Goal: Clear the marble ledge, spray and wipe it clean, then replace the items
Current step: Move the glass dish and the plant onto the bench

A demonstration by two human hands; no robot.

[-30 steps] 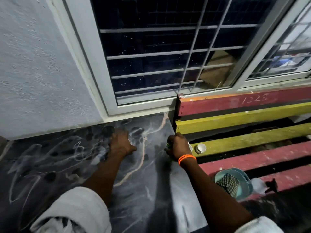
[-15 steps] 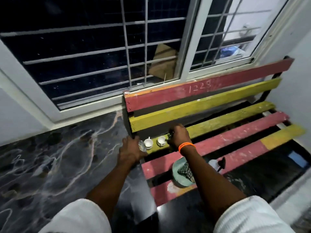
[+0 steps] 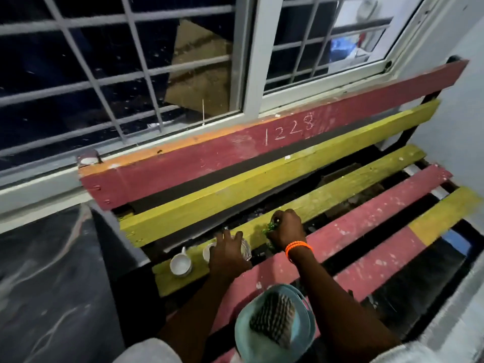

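The dark marble ledge [image 3: 52, 284] is on the left, beside the desk [image 3: 353, 226] with red and yellow slats. A small white cup [image 3: 180, 264] sits on a yellow slat near the ledge. Just right of it is another white cup [image 3: 207, 254], partly hidden. The left hand [image 3: 229, 254] rests over a clear glass thing [image 3: 246, 248], fingers curled round it. The right hand [image 3: 286, 229], with an orange band [image 3: 298, 248] on the wrist, holds something small and green [image 3: 269, 227]. A blue bowl [image 3: 275, 326] with a stripy thing inside sits nearer.
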